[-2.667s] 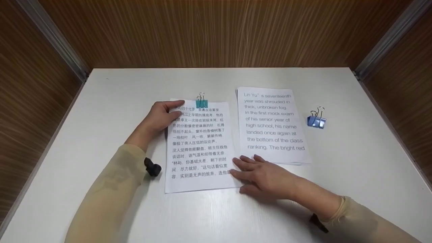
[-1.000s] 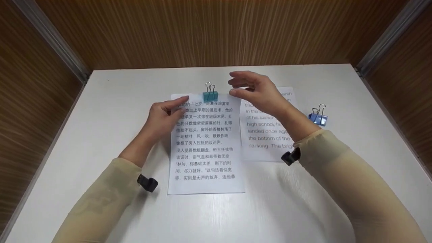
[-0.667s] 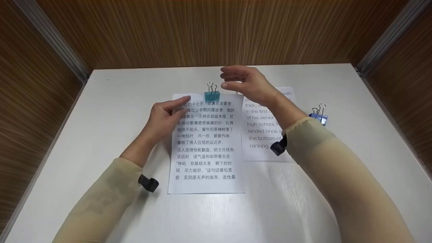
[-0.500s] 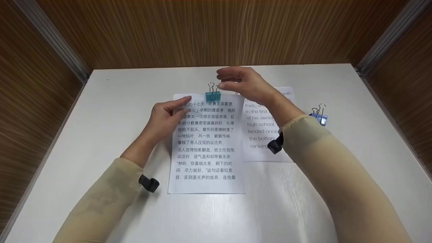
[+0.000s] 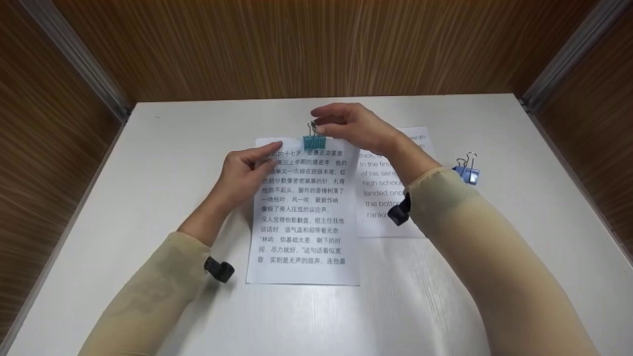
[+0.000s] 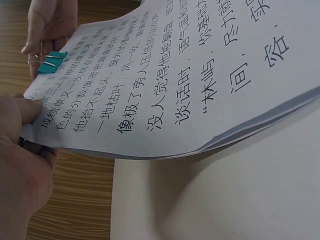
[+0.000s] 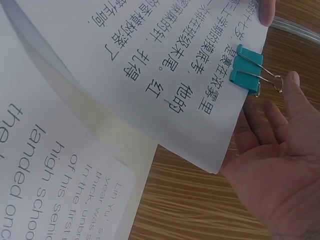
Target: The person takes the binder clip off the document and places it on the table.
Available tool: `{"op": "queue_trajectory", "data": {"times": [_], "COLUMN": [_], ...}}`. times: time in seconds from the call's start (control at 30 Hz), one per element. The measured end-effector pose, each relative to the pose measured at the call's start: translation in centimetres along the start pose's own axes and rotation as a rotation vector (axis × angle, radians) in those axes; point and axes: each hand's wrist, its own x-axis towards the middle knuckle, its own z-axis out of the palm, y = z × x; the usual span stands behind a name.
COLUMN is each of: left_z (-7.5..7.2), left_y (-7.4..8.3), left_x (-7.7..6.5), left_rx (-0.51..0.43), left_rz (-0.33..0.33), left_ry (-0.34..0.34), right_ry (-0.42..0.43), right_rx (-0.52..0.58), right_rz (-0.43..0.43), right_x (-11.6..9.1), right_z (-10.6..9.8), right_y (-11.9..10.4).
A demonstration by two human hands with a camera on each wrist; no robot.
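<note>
In the head view a stack of printed sheets (image 5: 304, 212) with Chinese text bears a teal binder clip (image 5: 314, 142) on its top edge. My left hand (image 5: 240, 175) pinches the stack's upper left edge, thumb on the printed face and other fingers beneath. The left wrist view shows the sheets (image 6: 165, 90) with their edge raised off the table. My right hand (image 5: 358, 126) is at the clip's wire handles. In the right wrist view that hand's thumb tip (image 7: 294, 79) is at a handle of the clip (image 7: 247, 70), and the other fingers, partly hidden, reach behind the paper.
A second stack of sheets (image 5: 381, 228) with English text lies to the right, partly covered by my right hand and arm. Beyond it sits a blue binder clip (image 5: 468, 175). Wood-grain panels (image 5: 316, 49) border the white table (image 5: 306, 321) at the back and sides.
My right hand has left the lower right edge of the Chinese sheets, come up to their top, then moved left to the teal clip. The stack has shifted slightly right in my left hand.
</note>
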Motion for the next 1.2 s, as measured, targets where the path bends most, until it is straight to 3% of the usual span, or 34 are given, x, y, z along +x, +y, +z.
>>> {"op": "queue_trajectory", "data": {"times": [0.17,0.73,0.93,1.2], "left_z": [0.1,0.3,0.1,0.1], "left_y": [-0.1,-0.3,-0.1,-0.6], "left_x": [-0.1,-0.1,-0.1,-0.1], "left_rx": [0.002,-0.005,-0.006,0.013], "left_rz": [0.009,0.029,0.014,0.001], "left_ry": [-0.009,-0.004,-0.001,-0.007], "right_ry": [0.001,-0.009,0.039,0.193], "right_rx": [0.064,0.032,-0.012,0.05], "right_rz": [-0.002,0.045,0.042,-0.082], "right_x": [-0.2,-0.8,-0.8,-1.0], "right_z": [0.1,0.3,0.7,0.3], "right_y": [-0.1,0.1,-0.2,-0.7]}}
